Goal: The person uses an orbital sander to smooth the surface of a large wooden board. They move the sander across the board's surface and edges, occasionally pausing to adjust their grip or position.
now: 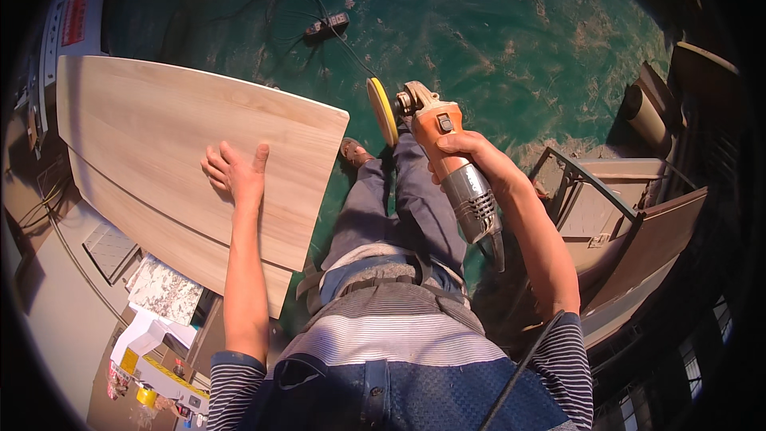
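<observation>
My right hand (488,161) is wrapped around the orange and grey body of an angle grinder (467,191), held up in front of my legs. A round pad with a yellow face (384,112) is fitted to its head and stands nearly edge-on, apart from the wood. To the left lies a large pale wooden panel (159,104) with a curved far edge and a long seam or step along its near side. My left hand (239,177) rests on the panel's surface, thumb stretched out and fingers slightly bent, holding nothing. Whether the pad is spinning I cannot tell.
A power strip (326,28) with a looped black cord lies on the dusty green floor (479,24). Boards and a framed cabinet-like piece (614,199) stand at the right. At the lower left is a bench with a yellow tape roll (147,397).
</observation>
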{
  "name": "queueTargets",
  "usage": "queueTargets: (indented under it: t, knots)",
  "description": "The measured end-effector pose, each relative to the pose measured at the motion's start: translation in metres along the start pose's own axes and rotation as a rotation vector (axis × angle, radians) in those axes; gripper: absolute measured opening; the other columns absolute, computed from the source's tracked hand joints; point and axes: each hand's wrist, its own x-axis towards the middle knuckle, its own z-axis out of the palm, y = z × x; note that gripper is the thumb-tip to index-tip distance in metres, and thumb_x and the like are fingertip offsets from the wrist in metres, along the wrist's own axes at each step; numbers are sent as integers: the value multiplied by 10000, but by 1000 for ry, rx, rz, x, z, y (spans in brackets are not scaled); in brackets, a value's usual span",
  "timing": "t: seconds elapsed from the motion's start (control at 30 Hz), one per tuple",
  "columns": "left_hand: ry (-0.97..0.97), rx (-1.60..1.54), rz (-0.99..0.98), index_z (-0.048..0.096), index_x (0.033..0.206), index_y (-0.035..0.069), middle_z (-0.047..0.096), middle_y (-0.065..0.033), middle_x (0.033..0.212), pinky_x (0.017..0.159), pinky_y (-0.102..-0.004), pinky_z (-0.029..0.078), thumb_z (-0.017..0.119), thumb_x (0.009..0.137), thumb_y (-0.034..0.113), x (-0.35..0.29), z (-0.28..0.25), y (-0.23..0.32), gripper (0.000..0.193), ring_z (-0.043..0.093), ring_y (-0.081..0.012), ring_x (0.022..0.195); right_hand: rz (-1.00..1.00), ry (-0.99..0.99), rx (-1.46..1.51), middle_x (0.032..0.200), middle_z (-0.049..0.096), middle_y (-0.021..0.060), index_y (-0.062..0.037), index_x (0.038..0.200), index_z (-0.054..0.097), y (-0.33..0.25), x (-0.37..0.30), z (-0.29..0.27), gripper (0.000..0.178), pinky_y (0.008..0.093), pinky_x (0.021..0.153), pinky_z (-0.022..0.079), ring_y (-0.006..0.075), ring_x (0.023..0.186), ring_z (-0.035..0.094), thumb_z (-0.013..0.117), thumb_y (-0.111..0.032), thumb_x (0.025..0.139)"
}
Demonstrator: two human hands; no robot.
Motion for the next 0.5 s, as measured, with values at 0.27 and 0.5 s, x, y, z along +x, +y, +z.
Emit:
queueTargets:
  t: [0.27, 0.5]
  knots:
    - [32, 43, 40, 368, 1457, 56, 246, -252, 1563, 1180, -647, 135, 484, 775, 918, -4, -15, 20, 1105, 115, -496, 1474, 119, -181, -440, 900, 663, 144, 80, 1174, 555, -99, 40, 5, 637, 338, 667, 614, 214, 721, 704, 798, -370, 795]
    - [39, -8, 58, 378, 1434, 45, 274, -255, 1533, 1160, -650, 133, 475, 772, 918, -7, -28, 28, 1100, 142, -473, 1445, 177, -188, -620, 760, 624, 32, 22, 1023, 625, -139, 44, 40, 375, 273, 543, 535, 117, 575, 619, 736, -260, 801]
